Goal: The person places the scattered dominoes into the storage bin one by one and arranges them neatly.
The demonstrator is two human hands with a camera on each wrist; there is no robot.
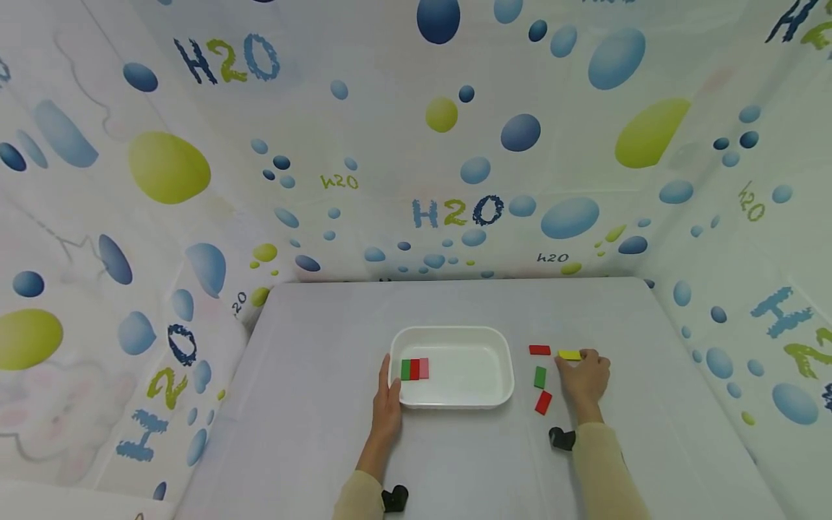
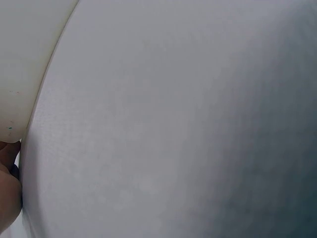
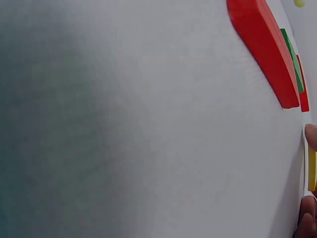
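Against the left side of a white tray [image 1: 455, 404] is my left hand [image 1: 387, 408], holding its rim near the front corner with the fingers along the outside. Part of that hand shows below the tray's edge in the left wrist view. Over on the right, my right hand [image 1: 587, 377] pinches a small yellow block [image 1: 570, 355] by its ends, between thumb and fingers. In the right wrist view the yellow block [image 3: 311, 168] is partly cut off by the frame. Inside the tray a green block [image 1: 406, 370], a red block [image 1: 414, 370] and a pink block [image 1: 424, 368] lie side by side.
Between tray and right hand lie a red block [image 1: 539, 350], a green block [image 1: 540, 377] and a tilted red block [image 1: 543, 402] on the white table [image 1: 292, 375]. Walls of dotted sheeting [image 1: 390, 144] enclose the table at the back and sides.
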